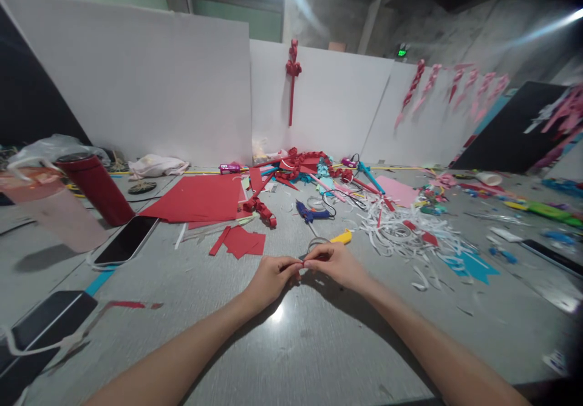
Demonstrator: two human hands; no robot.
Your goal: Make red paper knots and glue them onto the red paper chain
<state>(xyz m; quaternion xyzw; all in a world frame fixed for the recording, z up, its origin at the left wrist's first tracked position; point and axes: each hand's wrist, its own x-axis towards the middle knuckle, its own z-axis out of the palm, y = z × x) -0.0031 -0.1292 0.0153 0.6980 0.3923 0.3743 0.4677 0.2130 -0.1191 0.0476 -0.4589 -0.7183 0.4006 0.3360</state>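
Observation:
My left hand [272,277] and my right hand [334,263] meet fingertip to fingertip over the grey table [291,345]. Between the pinched fingers sits a small red paper piece [302,264], held from both sides; most of it is hidden by the fingers. Just behind the hands lie a clear tape ring [317,243] and a yellow cutter [341,236]. Red paper scraps [240,241] lie to the left of my left hand.
Red sheets [197,199], a folded red chain [260,207], a blue glue gun [312,213] and white strip cuttings [401,227] lie beyond. A red bottle [95,187], a pink cup [45,212] and phones [127,240] stand left. White boards [150,84] wall the back.

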